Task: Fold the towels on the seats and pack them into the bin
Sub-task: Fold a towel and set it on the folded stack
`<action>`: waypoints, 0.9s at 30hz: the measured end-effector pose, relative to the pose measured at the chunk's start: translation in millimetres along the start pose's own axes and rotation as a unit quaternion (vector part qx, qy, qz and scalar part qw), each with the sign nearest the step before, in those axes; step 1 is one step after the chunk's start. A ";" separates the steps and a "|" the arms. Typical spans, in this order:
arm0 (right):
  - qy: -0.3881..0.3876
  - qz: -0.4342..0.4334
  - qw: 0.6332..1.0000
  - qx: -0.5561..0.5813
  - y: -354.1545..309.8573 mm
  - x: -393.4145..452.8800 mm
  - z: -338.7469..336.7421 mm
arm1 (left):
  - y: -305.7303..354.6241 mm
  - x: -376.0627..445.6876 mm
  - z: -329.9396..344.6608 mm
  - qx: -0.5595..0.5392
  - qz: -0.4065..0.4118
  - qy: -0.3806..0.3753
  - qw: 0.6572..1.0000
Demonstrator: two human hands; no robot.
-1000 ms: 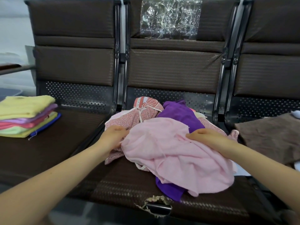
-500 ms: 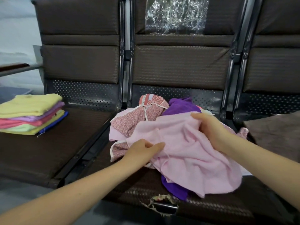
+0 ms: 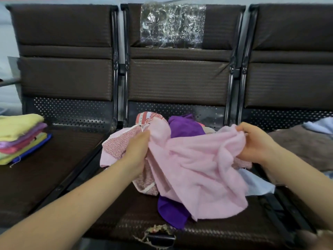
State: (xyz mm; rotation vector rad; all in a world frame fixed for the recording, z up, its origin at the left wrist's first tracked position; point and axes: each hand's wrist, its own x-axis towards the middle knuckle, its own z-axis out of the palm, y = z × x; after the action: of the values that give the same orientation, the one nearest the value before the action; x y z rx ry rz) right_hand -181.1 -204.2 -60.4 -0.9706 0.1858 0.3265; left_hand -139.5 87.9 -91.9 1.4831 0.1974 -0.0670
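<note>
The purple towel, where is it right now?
In the head view the purple towel lies on the middle seat, mostly under the pink towel held by both hands.

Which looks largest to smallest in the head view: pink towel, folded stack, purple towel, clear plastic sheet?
1. pink towel
2. clear plastic sheet
3. folded stack, cut off at the frame edge
4. purple towel, mostly covered, so its rank is unsure

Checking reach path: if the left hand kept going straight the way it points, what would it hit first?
Probably the red patterned cloth just beyond the left hand, which already grips the pink towel; depth is unclear from one view.
</note>
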 end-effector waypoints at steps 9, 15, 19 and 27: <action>0.102 0.135 0.940 -0.296 13.8 12.8 -29.7 | -16.2 14.8 -38.1 0.057 -0.126 -0.080 0.987; 0.129 -0.030 0.954 -0.268 12.3 6.4 -5.1 | -16.8 -3.2 -45.4 0.550 0.020 -0.185 0.814; 0.152 -0.153 0.955 -0.203 -3.7 13.4 9.9 | 19.2 4.6 -42.2 0.438 0.029 -0.138 0.888; 0.248 -0.285 0.909 -0.173 -83.9 49.6 60.0 | 123.5 89.6 7.3 0.145 0.071 -0.051 0.986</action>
State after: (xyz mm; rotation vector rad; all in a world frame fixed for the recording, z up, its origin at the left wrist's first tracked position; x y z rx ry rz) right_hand -104.5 -188.6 23.3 -1.3994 0.3007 -0.4522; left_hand -30.5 98.5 14.5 1.7751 -0.0030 -0.0587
